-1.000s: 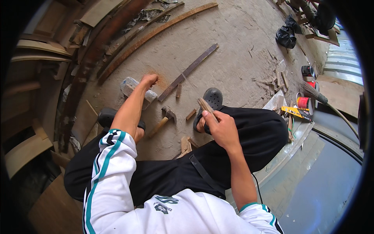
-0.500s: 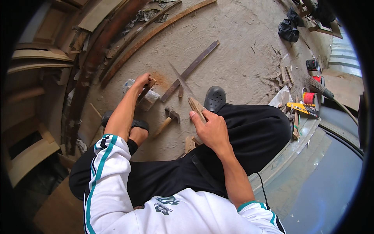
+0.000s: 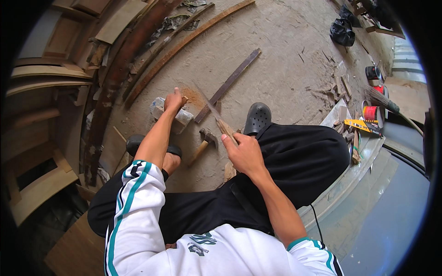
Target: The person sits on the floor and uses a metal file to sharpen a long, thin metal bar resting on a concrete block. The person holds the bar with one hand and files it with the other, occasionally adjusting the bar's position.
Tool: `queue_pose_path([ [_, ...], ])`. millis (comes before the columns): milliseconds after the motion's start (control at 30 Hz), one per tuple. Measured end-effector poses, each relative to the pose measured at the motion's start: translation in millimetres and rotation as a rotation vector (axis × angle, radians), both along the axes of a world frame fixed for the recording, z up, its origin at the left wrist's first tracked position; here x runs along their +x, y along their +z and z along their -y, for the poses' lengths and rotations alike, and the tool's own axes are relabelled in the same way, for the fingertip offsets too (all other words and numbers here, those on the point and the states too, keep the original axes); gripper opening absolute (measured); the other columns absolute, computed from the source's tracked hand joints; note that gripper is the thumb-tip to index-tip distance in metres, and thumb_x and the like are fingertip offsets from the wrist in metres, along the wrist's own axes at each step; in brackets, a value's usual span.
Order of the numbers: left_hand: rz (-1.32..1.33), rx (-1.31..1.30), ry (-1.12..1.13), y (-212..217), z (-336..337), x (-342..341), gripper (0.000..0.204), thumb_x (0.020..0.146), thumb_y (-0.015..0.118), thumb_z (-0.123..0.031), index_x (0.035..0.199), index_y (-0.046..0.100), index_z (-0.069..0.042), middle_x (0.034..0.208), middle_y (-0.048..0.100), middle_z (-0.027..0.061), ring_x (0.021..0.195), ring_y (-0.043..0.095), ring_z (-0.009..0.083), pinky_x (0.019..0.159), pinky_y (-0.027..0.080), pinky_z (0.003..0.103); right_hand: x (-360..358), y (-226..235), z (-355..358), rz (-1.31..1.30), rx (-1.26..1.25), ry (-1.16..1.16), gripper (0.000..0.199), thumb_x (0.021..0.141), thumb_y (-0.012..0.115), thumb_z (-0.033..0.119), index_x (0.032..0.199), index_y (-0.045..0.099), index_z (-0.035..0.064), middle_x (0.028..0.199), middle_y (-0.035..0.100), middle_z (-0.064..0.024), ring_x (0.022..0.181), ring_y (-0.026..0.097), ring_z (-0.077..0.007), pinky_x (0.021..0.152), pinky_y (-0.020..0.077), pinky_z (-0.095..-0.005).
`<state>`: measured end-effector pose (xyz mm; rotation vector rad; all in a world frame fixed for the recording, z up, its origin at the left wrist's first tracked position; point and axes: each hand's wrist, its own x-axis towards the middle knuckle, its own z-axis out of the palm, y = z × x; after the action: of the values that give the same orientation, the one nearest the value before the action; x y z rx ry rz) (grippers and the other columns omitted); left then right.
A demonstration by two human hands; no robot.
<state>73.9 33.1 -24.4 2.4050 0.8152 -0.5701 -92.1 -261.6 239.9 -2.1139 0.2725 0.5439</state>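
Observation:
My left hand (image 3: pixel 173 101) is closed on a small piece of wood (image 3: pixel 185 99), most of it hidden, above a pale block (image 3: pixel 184 118) on the ground. My right hand (image 3: pixel 244 154) grips a handsaw (image 3: pixel 224 129) by its wooden handle. Its thin blade points up and left, apart from the wood, and crosses over the lower part of a long dark wooden strip (image 3: pixel 232 81). Reddish sawdust (image 3: pixel 192 96) lies just beyond my left hand. A hammer (image 3: pixel 201 147) with a wooden handle rests on the ground between my legs.
Long curved-looking beams (image 3: pixel 184 39) and stacked wooden frames (image 3: pixel 41 184) line the left side. To the right are wood offcuts (image 3: pixel 341 87), a broom (image 3: pixel 381 100), a red-banded spool (image 3: pixel 369 112) and a yellow-and-black package (image 3: pixel 362 125). Black bags (image 3: pixel 342 32) sit at far right.
My left hand has turned and lowered the piece of wood, which stood out at a slant before, toward the block. The saw has shifted slightly left. The view has moved a little.

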Motion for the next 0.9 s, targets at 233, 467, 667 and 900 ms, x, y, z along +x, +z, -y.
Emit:
queue_pose_path([
  [233, 0.224, -0.002, -0.339, 31, 5, -68, 0.046, 0.087, 0.055, -0.05, 0.102, 0.069, -0.009, 0.098, 0.07, 0.0244, 0.095, 0.066, 0.0445, 0.085, 0.05, 0.051, -2, -47, -32, -0.044, 0.189, -0.071, 0.048, 0.094, 0.056, 0.036, 0.069, 0.058, -0.0052, 0.064, 0.056, -0.0274, 0.062, 0.055, -0.0426, 0.062, 0.0418, -0.0497],
  [467, 0.09, 0.205, -0.382, 41, 19, -52, 0.041, 0.08, 0.066, -0.042, 0.101, 0.069, -0.007, 0.096, 0.07, 0.025, 0.094, 0.067, 0.0443, 0.082, 0.052, 0.051, -14, -99, -35, -0.081, 0.265, -0.057, 0.05, 0.095, 0.055, 0.038, 0.069, 0.059, -0.0041, 0.058, 0.053, -0.0183, 0.057, 0.053, -0.028, 0.058, 0.0411, -0.0419],
  [667, 0.055, 0.272, -0.374, 34, 22, -50, 0.04, 0.081, 0.066, -0.042, 0.1, 0.07, -0.008, 0.097, 0.07, 0.0245, 0.095, 0.067, 0.0435, 0.083, 0.053, 0.051, -4, -101, -24, -0.134, 0.313, -0.004, 0.052, 0.096, 0.052, 0.041, 0.068, 0.058, -0.0022, 0.055, 0.052, -0.0085, 0.054, 0.05, -0.0157, 0.054, 0.0395, -0.0351],
  [900, 0.061, 0.256, -0.366, 33, 18, -51, 0.039, 0.08, 0.066, -0.041, 0.101, 0.07, -0.008, 0.095, 0.071, 0.0233, 0.093, 0.068, 0.0433, 0.081, 0.053, 0.051, 17, -126, -40, -0.141, 0.37, -0.022, 0.052, 0.095, 0.053, 0.04, 0.068, 0.061, -0.0032, 0.055, 0.052, -0.0154, 0.052, 0.053, -0.0231, 0.055, 0.0403, -0.0403],
])
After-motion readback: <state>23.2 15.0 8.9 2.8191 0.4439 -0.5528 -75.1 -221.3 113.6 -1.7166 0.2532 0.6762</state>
